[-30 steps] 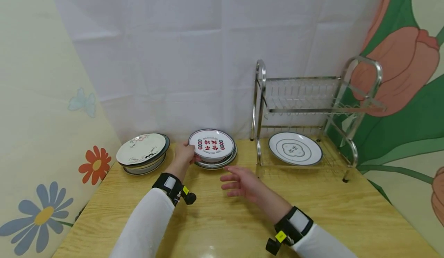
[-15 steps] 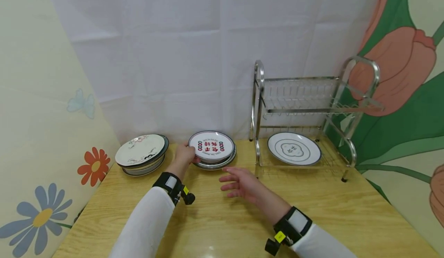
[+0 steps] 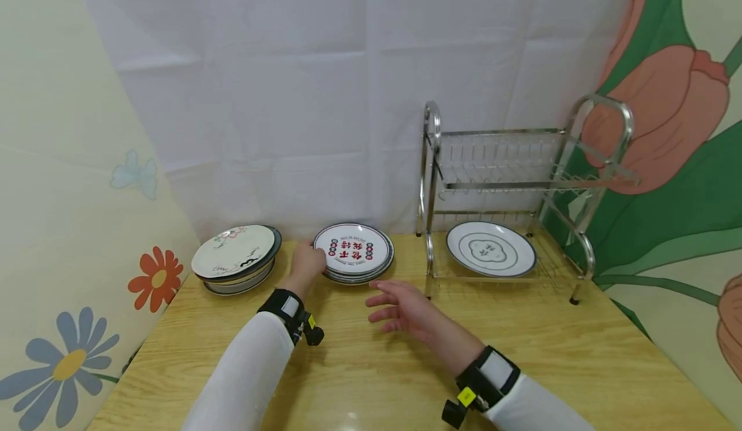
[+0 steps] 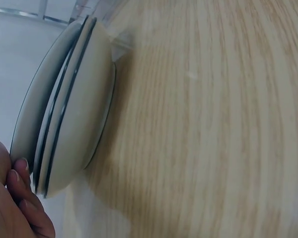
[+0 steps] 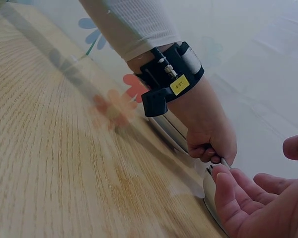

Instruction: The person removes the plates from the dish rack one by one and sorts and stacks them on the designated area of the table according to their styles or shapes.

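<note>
A white plate with red characters (image 3: 352, 250) lies on top of several dark-rimmed plates (image 3: 358, 281) near the back of the table. My left hand (image 3: 306, 267) pinches its left edge between thumb and fingers. In the left wrist view, the top plate (image 4: 42, 94) sits slightly apart from the plates below it on the side nearest the fingers (image 4: 21, 173). My right hand (image 3: 402, 308) is held just in front and to the right of the stack, fingers loosely extended, holding nothing. The right wrist view shows part of the stack hidden behind the right hand's fingers (image 5: 243, 191).
To the left stands another stack of plates (image 3: 234, 254), topped by a cream plate with floral drawing. A two-tier metal dish rack (image 3: 493, 186) stands at the right. On its lower tier lies a blue-rimmed white plate (image 3: 491, 249). A white cloth hangs behind.
The red-lettered plate has come down closer onto the plates beneath it, with my left hand still at its edge. My right hand has hardly moved.
</note>
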`<action>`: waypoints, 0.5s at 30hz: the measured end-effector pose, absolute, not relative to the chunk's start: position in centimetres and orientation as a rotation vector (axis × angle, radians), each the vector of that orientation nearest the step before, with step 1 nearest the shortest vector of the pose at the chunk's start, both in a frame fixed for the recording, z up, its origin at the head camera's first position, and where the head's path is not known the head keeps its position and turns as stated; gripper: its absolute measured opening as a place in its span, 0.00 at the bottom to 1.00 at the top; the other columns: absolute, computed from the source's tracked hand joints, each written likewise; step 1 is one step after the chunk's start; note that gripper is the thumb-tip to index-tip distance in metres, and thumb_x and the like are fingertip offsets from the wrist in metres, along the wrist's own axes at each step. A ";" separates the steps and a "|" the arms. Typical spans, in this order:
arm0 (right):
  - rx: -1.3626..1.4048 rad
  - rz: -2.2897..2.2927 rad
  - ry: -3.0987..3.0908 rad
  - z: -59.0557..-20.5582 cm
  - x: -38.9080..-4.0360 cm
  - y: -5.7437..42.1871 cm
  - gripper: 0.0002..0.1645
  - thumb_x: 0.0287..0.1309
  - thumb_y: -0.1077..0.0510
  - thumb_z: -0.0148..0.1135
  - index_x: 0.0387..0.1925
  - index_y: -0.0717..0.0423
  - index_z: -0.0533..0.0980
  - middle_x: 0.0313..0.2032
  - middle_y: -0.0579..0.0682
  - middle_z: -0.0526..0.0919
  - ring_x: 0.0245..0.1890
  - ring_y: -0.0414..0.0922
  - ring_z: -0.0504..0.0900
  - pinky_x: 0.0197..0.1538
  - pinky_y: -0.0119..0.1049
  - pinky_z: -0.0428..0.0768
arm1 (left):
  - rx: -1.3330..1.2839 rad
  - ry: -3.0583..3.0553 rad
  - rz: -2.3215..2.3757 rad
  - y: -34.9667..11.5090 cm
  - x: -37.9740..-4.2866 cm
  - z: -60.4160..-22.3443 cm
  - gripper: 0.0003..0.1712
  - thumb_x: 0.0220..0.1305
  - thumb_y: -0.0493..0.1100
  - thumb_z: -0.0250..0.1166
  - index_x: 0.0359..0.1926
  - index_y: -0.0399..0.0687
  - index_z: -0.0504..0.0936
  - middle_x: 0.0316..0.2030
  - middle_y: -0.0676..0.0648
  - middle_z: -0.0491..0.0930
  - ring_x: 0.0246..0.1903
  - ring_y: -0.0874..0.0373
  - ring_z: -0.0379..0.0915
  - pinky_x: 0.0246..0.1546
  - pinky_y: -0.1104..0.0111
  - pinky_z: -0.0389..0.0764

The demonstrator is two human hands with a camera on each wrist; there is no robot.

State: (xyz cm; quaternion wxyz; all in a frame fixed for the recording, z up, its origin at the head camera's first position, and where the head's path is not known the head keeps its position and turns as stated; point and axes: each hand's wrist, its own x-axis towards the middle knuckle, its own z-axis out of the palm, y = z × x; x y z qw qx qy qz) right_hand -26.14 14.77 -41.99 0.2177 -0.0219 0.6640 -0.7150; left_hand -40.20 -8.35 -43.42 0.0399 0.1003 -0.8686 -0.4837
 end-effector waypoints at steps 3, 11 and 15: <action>-0.051 -1.971 1.847 -42.0 -26.2 14.7 0.34 0.76 0.45 0.48 0.74 0.58 0.63 0.63 0.66 0.79 0.39 0.45 0.89 0.41 0.36 0.85 | 0.313 -2.674 -1.477 -8.4 -40.4 -43.8 0.29 0.72 0.42 0.49 0.71 0.38 0.70 0.66 0.36 0.75 0.63 0.45 0.72 0.69 0.52 0.73; -0.053 -1.960 1.860 -42.0 -26.2 14.6 0.34 0.76 0.45 0.48 0.74 0.58 0.63 0.65 0.67 0.77 0.40 0.45 0.89 0.41 0.36 0.85 | 0.352 -2.706 -1.433 -8.5 -40.5 -44.1 0.28 0.73 0.43 0.50 0.69 0.38 0.73 0.64 0.37 0.77 0.61 0.44 0.74 0.66 0.52 0.75; -0.056 -1.954 1.865 -42.0 -26.2 14.6 0.34 0.76 0.45 0.48 0.74 0.58 0.63 0.64 0.67 0.77 0.40 0.45 0.89 0.41 0.36 0.85 | 0.365 -2.728 -1.441 -8.6 -40.4 -44.1 0.28 0.74 0.45 0.50 0.69 0.37 0.73 0.64 0.36 0.77 0.61 0.44 0.74 0.65 0.51 0.76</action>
